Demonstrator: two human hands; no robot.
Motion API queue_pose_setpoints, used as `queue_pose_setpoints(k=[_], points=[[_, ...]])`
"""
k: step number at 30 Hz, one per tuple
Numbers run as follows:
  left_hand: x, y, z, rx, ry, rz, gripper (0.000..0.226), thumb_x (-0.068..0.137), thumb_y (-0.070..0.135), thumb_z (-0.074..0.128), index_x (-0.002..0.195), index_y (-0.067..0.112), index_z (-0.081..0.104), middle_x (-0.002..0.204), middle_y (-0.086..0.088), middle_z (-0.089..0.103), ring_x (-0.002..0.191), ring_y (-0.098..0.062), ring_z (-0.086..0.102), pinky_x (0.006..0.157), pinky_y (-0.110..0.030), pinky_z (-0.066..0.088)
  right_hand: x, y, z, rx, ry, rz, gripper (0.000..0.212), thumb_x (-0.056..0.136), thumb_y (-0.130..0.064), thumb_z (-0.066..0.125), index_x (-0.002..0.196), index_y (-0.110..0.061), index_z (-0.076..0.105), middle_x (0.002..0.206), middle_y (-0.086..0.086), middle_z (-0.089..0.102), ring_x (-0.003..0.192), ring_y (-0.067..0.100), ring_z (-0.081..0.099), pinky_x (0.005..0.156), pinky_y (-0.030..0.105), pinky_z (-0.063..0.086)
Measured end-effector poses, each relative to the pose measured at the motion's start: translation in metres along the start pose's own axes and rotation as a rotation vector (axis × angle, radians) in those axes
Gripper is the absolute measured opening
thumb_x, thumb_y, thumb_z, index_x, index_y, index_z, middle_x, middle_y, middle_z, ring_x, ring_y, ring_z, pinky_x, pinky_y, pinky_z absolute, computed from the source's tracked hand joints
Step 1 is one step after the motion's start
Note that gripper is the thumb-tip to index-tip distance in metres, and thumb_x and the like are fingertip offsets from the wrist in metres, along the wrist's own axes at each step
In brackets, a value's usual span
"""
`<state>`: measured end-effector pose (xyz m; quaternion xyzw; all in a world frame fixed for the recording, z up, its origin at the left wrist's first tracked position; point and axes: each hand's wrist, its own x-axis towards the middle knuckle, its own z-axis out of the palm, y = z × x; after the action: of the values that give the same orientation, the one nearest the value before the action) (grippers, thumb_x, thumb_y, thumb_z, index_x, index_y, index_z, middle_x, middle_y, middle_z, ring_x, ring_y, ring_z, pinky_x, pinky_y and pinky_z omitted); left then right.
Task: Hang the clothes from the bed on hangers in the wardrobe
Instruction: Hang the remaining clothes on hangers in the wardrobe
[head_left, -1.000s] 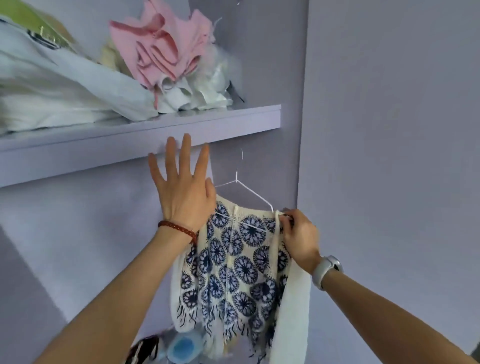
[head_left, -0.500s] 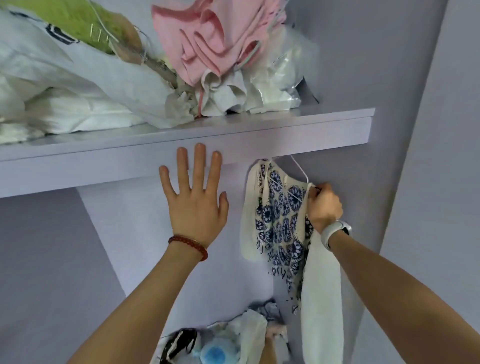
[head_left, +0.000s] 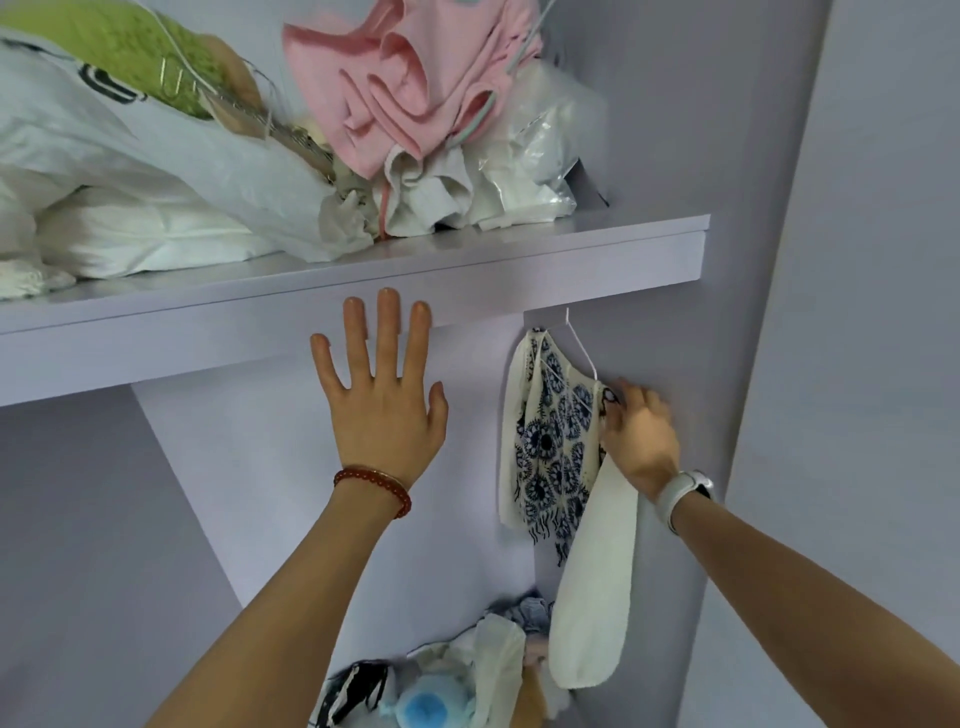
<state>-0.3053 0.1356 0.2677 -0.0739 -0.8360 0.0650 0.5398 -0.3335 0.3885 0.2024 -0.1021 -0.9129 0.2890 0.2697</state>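
Top (head_left: 550, 441) on hanger (head_left: 579, 345), far right under shelf (head_left: 467, 270), hook hidden behind shelf edge. Right hand (head_left: 641, 441) blurry, looks pinched on hanger's right end. Left hand (head_left: 384, 405) flat, fingers spread. Hook maybe not seated, so letting go early could drop it onto pile (head_left: 441, 686) below.

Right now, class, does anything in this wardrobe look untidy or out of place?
Yes. On the shelf, a crumpled pink garment, white bedding and plastic bags are heaped, not hung. More clothes lie bundled below the patterned garment on its hanger.
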Motion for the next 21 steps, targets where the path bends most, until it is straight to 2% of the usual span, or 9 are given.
queue_pose_setpoints(k=[3, 6, 10, 13, 16, 19, 21], points=[[0.000, 0.002, -0.011, -0.064, -0.036, -0.014, 0.079, 0.077, 0.032, 0.055, 0.147, 0.016, 0.020, 0.153, -0.012, 0.016, 0.139, -0.035, 0.004, 0.110, -0.055, -0.005, -0.029, -0.004, -0.016, -0.125, 0.071, -0.121, 0.045, 0.094, -0.023, 0.032, 0.135, -0.006, 0.040, 0.131, 0.019, 0.048, 0.118, 0.036, 0.042, 0.100, 0.046, 0.034], [-0.016, 0.010, -0.025, -0.263, -0.045, -0.068, 0.067, 0.077, 0.029, 0.049, 0.141, 0.015, 0.034, 0.149, -0.015, 0.027, 0.138, -0.034, 0.013, 0.108, -0.059, 0.001, -0.073, -0.007, -0.032, -0.188, 0.167, -0.221, 0.053, 0.086, -0.028, 0.025, 0.127, -0.005, 0.049, 0.127, 0.019, 0.053, 0.116, 0.038, 0.049, 0.099, 0.054, 0.037], [-0.094, 0.029, -0.036, -0.519, -0.143, -0.061, 0.053, 0.081, 0.030, 0.036, 0.128, 0.012, 0.050, 0.141, -0.017, 0.041, 0.133, -0.032, 0.025, 0.105, -0.062, 0.013, -0.163, 0.002, -0.041, -0.260, 0.218, -0.201, 0.047, 0.086, -0.023, 0.030, 0.123, -0.006, 0.053, 0.123, 0.017, 0.057, 0.115, 0.036, 0.052, 0.098, 0.058, 0.035], [-0.178, 0.047, -0.045, -0.640, -0.356, 0.001, 0.051, 0.079, 0.031, 0.035, 0.123, 0.013, 0.055, 0.137, -0.015, 0.046, 0.130, -0.029, 0.029, 0.103, -0.059, 0.024, -0.260, 0.020, -0.038, -0.266, 0.160, -0.026, 0.048, 0.087, -0.027, 0.029, 0.125, -0.008, 0.052, 0.127, 0.016, 0.055, 0.119, 0.037, 0.050, 0.101, 0.055, 0.030], [-0.259, 0.068, -0.069, -0.741, -0.594, 0.113, 0.044, 0.074, 0.022, 0.051, 0.116, 0.011, 0.061, 0.130, -0.017, 0.053, 0.123, -0.034, 0.045, 0.092, -0.063, 0.035, -0.358, 0.039, -0.045, -0.267, 0.018, 0.220, 0.058, 0.087, -0.036, 0.020, 0.134, -0.012, 0.045, 0.139, 0.011, 0.045, 0.132, 0.032, 0.036, 0.109, 0.047, 0.017], [-0.325, 0.084, -0.111, -0.855, -0.794, 0.217, 0.044, 0.071, 0.012, 0.066, 0.115, 0.006, 0.062, 0.124, -0.020, 0.057, 0.117, -0.039, 0.052, 0.090, -0.065, 0.036, -0.451, 0.051, -0.062, -0.321, -0.062, 0.475, 0.059, 0.087, -0.036, 0.018, 0.139, -0.016, 0.036, 0.147, 0.006, 0.033, 0.138, 0.026, 0.023, 0.114, 0.042, 0.010], [-0.362, 0.092, -0.142, -0.920, -0.913, 0.302, 0.044, 0.073, 0.010, 0.067, 0.116, 0.005, 0.060, 0.122, -0.020, 0.058, 0.117, -0.039, 0.052, 0.091, -0.065, 0.035, -0.512, 0.054, -0.078, -0.368, -0.048, 0.625, 0.057, 0.086, -0.031, 0.022, 0.139, -0.015, 0.037, 0.147, 0.007, 0.034, 0.137, 0.025, 0.024, 0.113, 0.042, 0.013]])
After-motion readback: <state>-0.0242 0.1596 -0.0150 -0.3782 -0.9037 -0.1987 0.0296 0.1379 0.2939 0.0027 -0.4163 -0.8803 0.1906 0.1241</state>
